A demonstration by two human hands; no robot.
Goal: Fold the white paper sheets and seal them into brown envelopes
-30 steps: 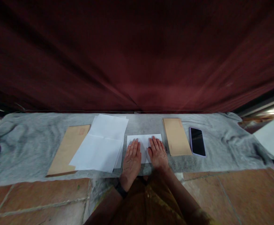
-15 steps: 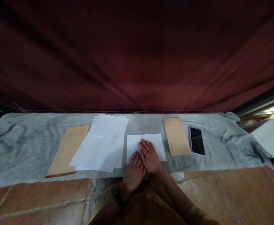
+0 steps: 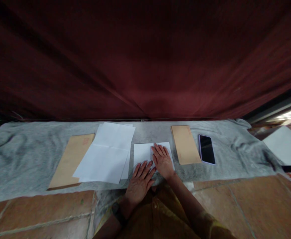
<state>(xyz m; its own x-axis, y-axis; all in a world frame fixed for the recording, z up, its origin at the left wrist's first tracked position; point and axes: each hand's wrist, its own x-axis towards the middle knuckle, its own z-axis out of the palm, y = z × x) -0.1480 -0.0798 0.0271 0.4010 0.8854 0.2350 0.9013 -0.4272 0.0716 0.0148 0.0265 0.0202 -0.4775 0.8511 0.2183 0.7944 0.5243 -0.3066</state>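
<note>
A white sheet of paper, folded in half by its look [image 3: 142, 152], lies in front of me on the grey cloth. My right hand [image 3: 162, 161] rests flat on its right part, fingers stretched out toward the far edge. Across the near left edge of the paper lies my left hand [image 3: 139, 182], palm down with fingers spread. Larger white sheets [image 3: 108, 152] with a crease across them are spread to the left, partly over a stack of brown envelopes [image 3: 68, 162]. Another stack of brown envelopes [image 3: 186, 144] sits just right of the folded paper.
A phone [image 3: 207, 149] with a pale purple case lies right of the envelopes. The grey cloth [image 3: 235, 146] covers a long narrow surface, with a dark red curtain [image 3: 145, 66] behind it. Tiled floor [image 3: 235, 202] shows in front, and a white panel [image 3: 286, 146] stands far right.
My hands have moved apart from their overlapping position. The right hand has slid right and slightly away from me; the left has shifted a little left and toward me, fingers spreading.
</note>
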